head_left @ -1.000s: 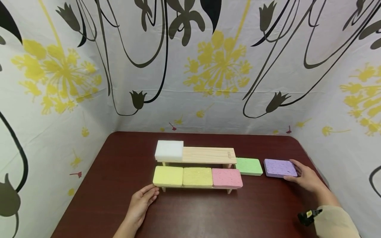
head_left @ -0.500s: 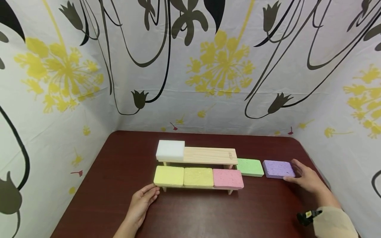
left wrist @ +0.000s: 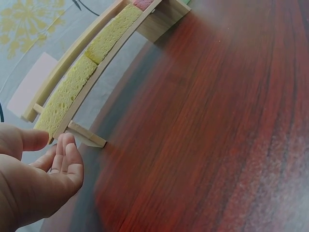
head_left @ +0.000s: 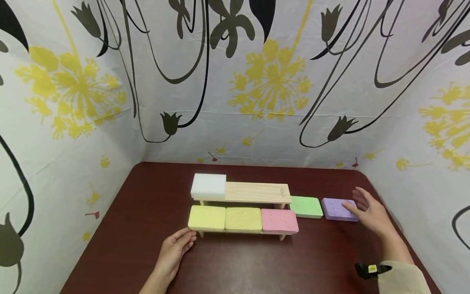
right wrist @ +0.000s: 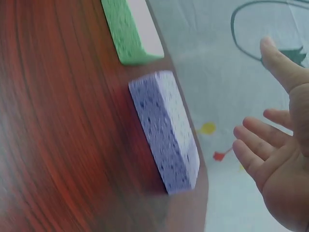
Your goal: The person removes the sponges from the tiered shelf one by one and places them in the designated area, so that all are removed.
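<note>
My left hand (head_left: 176,249) holds the left end of a low wooden stand (left wrist: 86,91), thumb and fingertips at its corner. On this stand lie two yellow sponges (head_left: 207,218) side by side and a pink sponge (head_left: 280,221) at the right. My right hand (head_left: 372,214) is raised just over the right end of a purple sponge (head_left: 332,210), its fingers spread and holding nothing. In the right wrist view the purple sponge lies flat on the table, apart from the hand. Left of it, with a small gap, lies a green sponge (head_left: 307,207).
Behind the front stand is a second wooden stand (head_left: 257,192) with a white foam-like block (head_left: 208,185) on its left end. The dark red table (head_left: 235,269) ends at the back against a flower-patterned cloth (head_left: 220,98).
The purple sponge has slid a little left toward the green sponge. My right hand has then let go of it and lifted off. My left hand stays at the stand's end.
</note>
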### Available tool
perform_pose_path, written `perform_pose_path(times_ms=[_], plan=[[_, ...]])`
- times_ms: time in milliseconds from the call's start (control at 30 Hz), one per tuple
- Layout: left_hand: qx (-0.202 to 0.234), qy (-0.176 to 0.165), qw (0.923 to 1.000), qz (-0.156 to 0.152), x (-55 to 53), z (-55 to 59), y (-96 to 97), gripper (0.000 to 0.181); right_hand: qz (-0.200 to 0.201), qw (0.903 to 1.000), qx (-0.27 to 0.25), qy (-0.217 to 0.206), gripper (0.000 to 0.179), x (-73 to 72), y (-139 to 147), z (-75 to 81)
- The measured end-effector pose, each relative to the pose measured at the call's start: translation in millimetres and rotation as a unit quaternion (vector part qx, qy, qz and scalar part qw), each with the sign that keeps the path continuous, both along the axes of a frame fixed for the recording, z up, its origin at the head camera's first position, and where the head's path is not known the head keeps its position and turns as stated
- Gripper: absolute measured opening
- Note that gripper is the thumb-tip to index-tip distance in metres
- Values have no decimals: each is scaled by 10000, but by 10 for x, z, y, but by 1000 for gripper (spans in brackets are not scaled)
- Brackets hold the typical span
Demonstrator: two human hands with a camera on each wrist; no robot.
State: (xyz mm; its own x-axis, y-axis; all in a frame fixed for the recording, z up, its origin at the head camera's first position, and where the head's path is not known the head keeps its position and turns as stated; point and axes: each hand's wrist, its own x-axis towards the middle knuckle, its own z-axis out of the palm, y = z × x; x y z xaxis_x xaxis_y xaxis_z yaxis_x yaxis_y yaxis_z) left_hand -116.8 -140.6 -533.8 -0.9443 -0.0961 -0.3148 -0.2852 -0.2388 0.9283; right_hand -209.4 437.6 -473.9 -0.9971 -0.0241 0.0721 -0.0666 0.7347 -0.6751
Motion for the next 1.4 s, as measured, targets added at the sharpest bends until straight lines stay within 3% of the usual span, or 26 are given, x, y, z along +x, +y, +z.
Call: perform_pose_path(times_ms=[500, 933, 1400], plan=[[30, 0, 10000, -38, 8, -14, -3, 47, 272, 9976, -384, 508, 77, 84, -590, 265], [49, 109, 9998, -128, 9, -7, 5, 44, 576, 9950, -317, 753, 74, -14, -1087, 423], [45, 102, 9998, -141, 20, 9, 17, 46, 1115, 9852, -651, 1129, 70, -122, -1571, 478]])
